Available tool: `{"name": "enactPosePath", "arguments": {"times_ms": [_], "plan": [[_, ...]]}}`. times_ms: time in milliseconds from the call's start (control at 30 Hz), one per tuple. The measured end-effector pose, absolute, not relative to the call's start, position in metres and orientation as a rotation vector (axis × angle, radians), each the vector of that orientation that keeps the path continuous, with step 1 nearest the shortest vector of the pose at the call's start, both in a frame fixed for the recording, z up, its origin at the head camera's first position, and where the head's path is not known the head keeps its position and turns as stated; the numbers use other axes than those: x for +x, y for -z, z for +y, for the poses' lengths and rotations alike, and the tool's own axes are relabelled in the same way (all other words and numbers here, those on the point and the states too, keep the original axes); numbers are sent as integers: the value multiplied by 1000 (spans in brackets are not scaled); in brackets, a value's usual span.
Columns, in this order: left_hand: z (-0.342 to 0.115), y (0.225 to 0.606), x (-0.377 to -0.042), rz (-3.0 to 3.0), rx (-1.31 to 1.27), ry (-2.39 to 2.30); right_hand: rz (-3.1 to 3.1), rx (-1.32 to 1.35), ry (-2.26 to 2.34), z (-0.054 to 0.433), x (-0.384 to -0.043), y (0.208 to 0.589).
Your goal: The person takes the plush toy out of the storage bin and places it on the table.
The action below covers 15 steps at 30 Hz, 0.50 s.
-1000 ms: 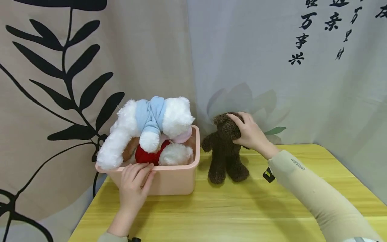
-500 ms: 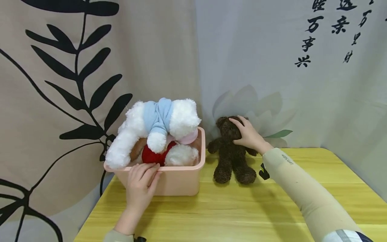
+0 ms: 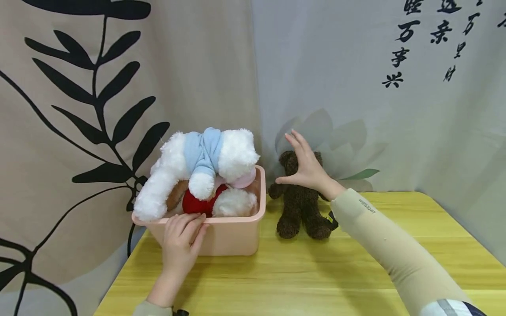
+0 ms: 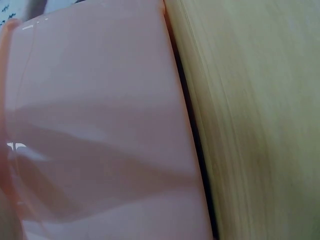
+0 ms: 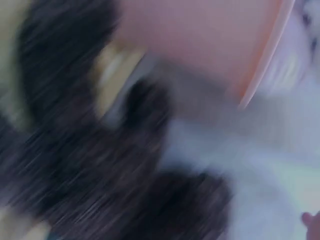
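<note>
A pale fabric backdrop point(image 3: 205, 70) printed with black leaves and characters is hung behind a yellow wood-grain table point(image 3: 276, 281). On the table's left side, a pink plastic bin point(image 3: 233, 239) is filled with soft toys: a white plush toy in a blue top point(image 3: 203, 151) is draped across the top, and a red-and-white plush toy point(image 3: 201, 204) is seen beneath. To the right, a dark brown plush bear point(image 3: 298, 206) is stood at the far side. The near rim is held by the left grip point(image 3: 182, 239), fingers bent over it. The bear's head has just been released by the right grip point(image 3: 306, 169), whose fingers are now spread before it; the bear is thus left unclasped, though whether the fur is touched cannot be told.
</note>
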<state>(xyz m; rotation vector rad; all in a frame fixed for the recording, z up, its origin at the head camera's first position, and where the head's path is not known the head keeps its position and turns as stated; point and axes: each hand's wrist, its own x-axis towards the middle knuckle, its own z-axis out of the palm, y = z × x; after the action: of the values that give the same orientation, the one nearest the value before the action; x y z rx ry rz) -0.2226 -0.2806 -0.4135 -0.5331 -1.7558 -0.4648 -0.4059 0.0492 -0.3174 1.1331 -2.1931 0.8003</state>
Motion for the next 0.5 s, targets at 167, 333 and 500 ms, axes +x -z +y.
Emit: {"name": "enactPosePath", "arguments": {"times_ms": [167, 333, 500], "plan": [[-280, 413, -223, -1765, -538, 467, -1837, 1446, -787, -11, -400, 296], [-278, 414, -222, -1769, -534, 456, -1705, 1605, -880, -46, -405, 289], [-279, 415, -220, -1742, -529, 454, -1668, 1645, -960, -65, -406, 288]]}}
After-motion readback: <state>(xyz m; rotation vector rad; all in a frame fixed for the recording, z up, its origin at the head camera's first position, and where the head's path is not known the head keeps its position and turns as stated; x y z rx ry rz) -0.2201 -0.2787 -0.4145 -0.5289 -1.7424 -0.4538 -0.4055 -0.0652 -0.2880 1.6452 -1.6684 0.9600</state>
